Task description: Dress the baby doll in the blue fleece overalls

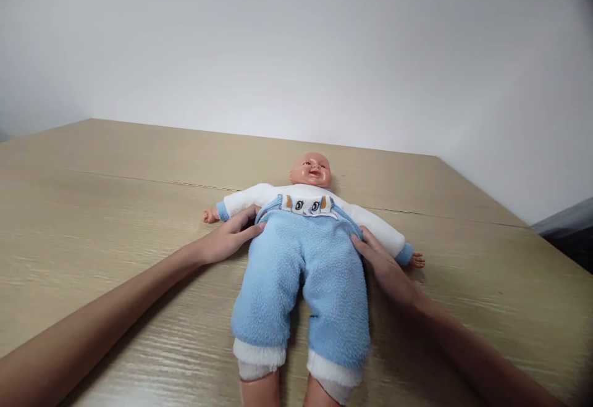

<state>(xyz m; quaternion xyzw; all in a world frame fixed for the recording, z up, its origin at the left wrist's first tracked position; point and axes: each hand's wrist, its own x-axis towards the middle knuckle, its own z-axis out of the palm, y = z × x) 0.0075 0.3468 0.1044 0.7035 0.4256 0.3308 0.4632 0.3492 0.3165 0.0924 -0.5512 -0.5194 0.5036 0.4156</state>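
A baby doll (314, 169) lies on its back on the table, head away from me and bare lower legs toward me. It wears a white long-sleeved top (252, 197) with blue cuffs and fuzzy blue overalls (278, 271) with white hems. An animal face with two eyes decorates the bib. My left hand (231, 234) grips the overalls' left edge at the waist, thumb in front and fingers partly hidden behind the side. On the opposite side, my right hand (377, 259) holds the other waist edge, its fingertips against the blue fabric.
The light wood-grain table (115, 222) extends around the doll, with a seam running across it behind the doll's shoulders. A plain white partition (259, 55) rises along the far edge and the right side. Something dark (572, 234) sits beyond the table's right edge.
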